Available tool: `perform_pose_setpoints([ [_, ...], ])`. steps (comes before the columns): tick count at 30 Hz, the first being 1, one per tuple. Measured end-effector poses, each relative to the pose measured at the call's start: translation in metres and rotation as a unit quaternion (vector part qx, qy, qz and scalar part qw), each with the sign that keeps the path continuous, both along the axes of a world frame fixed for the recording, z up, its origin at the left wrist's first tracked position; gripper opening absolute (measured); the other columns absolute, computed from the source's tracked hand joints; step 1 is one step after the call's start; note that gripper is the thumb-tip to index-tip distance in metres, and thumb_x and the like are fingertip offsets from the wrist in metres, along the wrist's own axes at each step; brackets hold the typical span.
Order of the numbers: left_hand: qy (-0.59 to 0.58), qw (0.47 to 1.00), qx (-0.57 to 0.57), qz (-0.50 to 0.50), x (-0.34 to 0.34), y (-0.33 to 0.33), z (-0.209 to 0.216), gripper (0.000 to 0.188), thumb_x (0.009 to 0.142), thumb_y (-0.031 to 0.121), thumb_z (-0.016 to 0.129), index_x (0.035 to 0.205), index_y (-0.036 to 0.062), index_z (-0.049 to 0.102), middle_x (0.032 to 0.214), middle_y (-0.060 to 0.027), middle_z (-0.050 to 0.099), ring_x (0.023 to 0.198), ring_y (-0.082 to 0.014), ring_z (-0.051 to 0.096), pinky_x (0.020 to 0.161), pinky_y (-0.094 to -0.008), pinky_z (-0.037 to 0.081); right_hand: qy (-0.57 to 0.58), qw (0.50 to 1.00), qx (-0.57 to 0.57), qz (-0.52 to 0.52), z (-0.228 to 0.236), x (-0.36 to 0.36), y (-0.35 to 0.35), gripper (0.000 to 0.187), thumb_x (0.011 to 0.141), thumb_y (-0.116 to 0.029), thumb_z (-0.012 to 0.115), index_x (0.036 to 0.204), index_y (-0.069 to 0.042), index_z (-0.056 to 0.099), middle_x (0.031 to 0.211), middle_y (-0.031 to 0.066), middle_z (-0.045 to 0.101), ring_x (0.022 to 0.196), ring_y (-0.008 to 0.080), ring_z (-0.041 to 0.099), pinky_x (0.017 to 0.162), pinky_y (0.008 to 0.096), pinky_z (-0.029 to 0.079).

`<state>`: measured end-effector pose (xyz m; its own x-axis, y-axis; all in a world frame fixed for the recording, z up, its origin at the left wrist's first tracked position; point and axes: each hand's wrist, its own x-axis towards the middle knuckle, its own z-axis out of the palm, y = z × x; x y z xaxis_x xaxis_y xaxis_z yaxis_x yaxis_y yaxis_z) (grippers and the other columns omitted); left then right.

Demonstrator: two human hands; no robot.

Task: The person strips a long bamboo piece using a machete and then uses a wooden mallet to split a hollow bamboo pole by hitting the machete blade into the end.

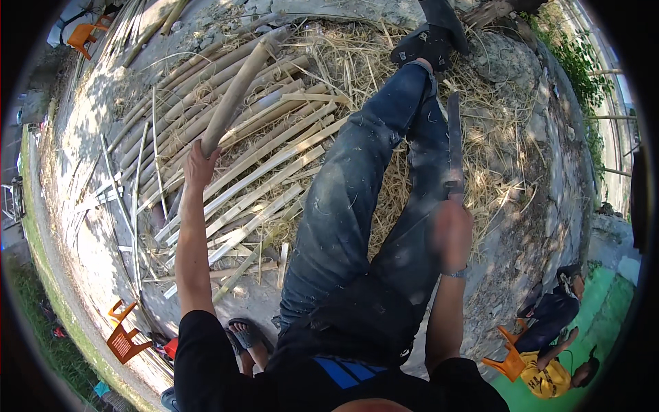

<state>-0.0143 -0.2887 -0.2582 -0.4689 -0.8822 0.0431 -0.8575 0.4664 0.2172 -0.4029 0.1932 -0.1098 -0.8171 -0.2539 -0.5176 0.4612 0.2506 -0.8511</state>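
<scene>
My left hand [199, 167] is closed around the near end of a thick bamboo pole [237, 89], which slants up and away to the right above a heap of other bamboo. In my right hand [453, 230], smeared by motion, is the handle of a machete [454, 137]. Its long dark blade points away from me, beside my lower leg, apart from the pole. Round bamboo poles [182, 106] and pale split bamboo strips [257, 180] lie under and beside the held pole. My legs in blue jeans [343, 185] stretch out between the two hands.
Bamboo shavings [494, 161] cover the ground around my legs. Orange plastic stools stand at the lower left [127, 341] and far left [84, 38]. A person in a yellow shirt [547, 374] sits at the lower right. Someone's sandalled foot [244, 334] is close by my left arm.
</scene>
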Motion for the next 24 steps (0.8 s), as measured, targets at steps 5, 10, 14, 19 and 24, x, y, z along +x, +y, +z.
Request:
perform_pose_setpoints([
  [5, -0.096, 0.993, 0.002, -0.071, 0.087, -0.035, -0.019, 0.068, 0.083, 0.035, 0.080, 0.136, 0.0029, 0.051, 0.132, -0.0231, 0.059, 0.126, -0.0420, 0.052, 0.105, -0.0514, 0.043, 0.003, 1.000, 0.011, 0.005, 0.001, 0.003, -0.004, 0.020, 0.089, -0.021, 0.065, 0.090, -0.002, 0.058, 0.066, 0.0039, 0.056, 0.047, 0.0119, 0.052, 0.042, 0.0276, 0.046],
  [10, 0.052, 0.999, 0.005, 0.005, 0.063, -0.072, -0.043, 0.058, 0.085, 0.035, 0.076, 0.131, 0.0054, 0.058, 0.130, -0.0239, 0.060, 0.123, -0.0442, 0.054, 0.106, -0.0525, 0.042, -0.005, 1.000, 0.018, -0.016, 0.003, 0.001, -0.007, 0.020, 0.090, -0.021, 0.066, 0.088, -0.002, 0.058, 0.065, 0.0041, 0.056, 0.045, 0.0126, 0.052, 0.040, 0.0280, 0.047],
  [14, 0.068, 0.998, -0.009, -0.014, -0.054, -0.088, -0.028, 0.049, 0.089, 0.032, 0.072, 0.129, 0.0063, 0.060, 0.126, -0.0231, 0.063, 0.119, -0.0424, 0.057, 0.103, -0.0505, 0.046, 0.003, 0.999, 0.038, -0.039, 0.010, -0.006, -0.001, 0.019, 0.090, -0.020, 0.065, 0.087, -0.002, 0.058, 0.064, 0.0051, 0.056, 0.043, 0.0128, 0.052, 0.039, 0.0279, 0.046],
  [19, 0.032, 0.999, -0.007, -0.029, -0.128, -0.130, -0.067, 0.049, 0.089, 0.028, 0.070, 0.131, 0.0070, 0.059, 0.131, -0.0212, 0.060, 0.126, -0.0400, 0.054, 0.104, -0.0494, 0.046, -0.030, 0.998, 0.008, -0.048, 0.012, -0.014, -0.002, 0.018, 0.090, -0.019, 0.066, 0.087, -0.004, 0.056, 0.064, 0.0056, 0.056, 0.042, 0.0131, 0.051, 0.038, 0.0277, 0.045],
  [24, -0.036, 0.994, 0.102, -0.026, -0.208, -0.107, -0.101, 0.059, 0.087, 0.028, 0.070, 0.140, 0.0083, 0.052, 0.142, -0.0218, 0.053, 0.133, -0.0399, 0.049, 0.106, -0.0520, 0.045, -0.020, 0.997, 0.037, -0.069, 0.023, -0.019, 0.000, 0.019, 0.090, -0.019, 0.066, 0.090, -0.004, 0.055, 0.065, 0.0052, 0.055, 0.043, 0.0129, 0.050, 0.038, 0.0275, 0.046],
])
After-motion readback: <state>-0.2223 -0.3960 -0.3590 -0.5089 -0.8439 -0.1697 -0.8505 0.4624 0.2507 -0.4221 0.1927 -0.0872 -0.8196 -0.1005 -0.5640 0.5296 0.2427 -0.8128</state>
